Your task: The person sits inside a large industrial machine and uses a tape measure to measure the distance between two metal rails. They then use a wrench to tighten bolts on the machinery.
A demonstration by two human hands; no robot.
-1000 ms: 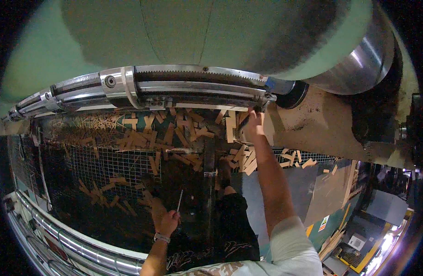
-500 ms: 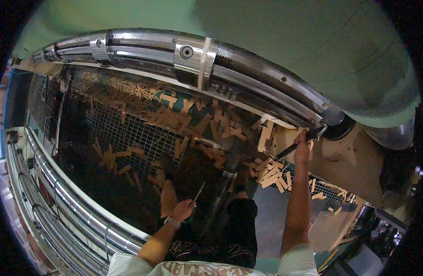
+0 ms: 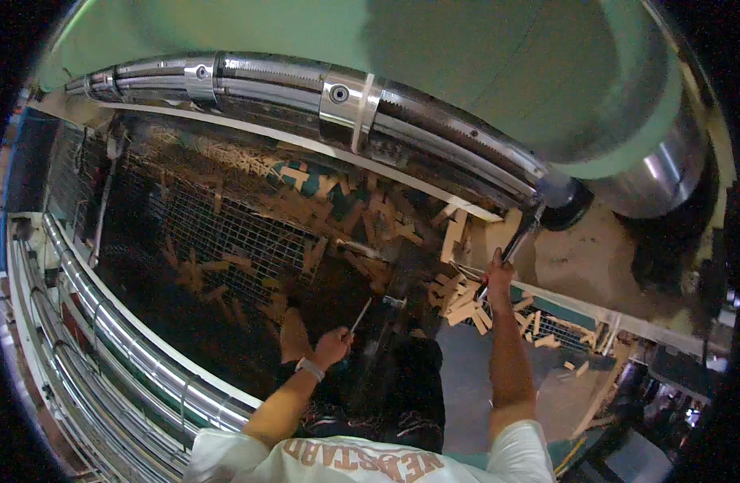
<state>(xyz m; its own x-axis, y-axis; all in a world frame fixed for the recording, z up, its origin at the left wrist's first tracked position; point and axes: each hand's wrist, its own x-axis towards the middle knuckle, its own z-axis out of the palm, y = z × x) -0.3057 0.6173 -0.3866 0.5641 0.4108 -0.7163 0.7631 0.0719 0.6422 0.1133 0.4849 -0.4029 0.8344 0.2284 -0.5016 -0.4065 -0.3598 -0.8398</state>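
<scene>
Below the great green cylinder [image 3: 289, 32], at the right-hand end of the toothed metal rail [image 3: 458, 157], a long-handled tool [image 3: 516, 243] slants up and to the right from the person's right hand [image 3: 498, 278]. That hand is closed round the handle; the tool's upper end meets or overlaps the rail's end, and from where I stand I cannot tell whether it is seated on a fitting there. Lower and to the left, the left hand [image 3: 332, 348] is curled about a slim metal rod [image 3: 362, 312], whose free tip points up and to the right, well apart from the rail. The step in hand appears to be the placing or working of the tool at the rail's end, with the rod kept aside. From this hold, a next move would call for a sure seat at the upper end, a firm grip, and room for the lower end of the handle, which lies close above loose cardboard strips [image 3: 462, 302]. To the left, more strips lie about a wire mesh [image 3: 241, 229]; a bright collar [image 3: 350, 109] encircles the rail.
</scene>
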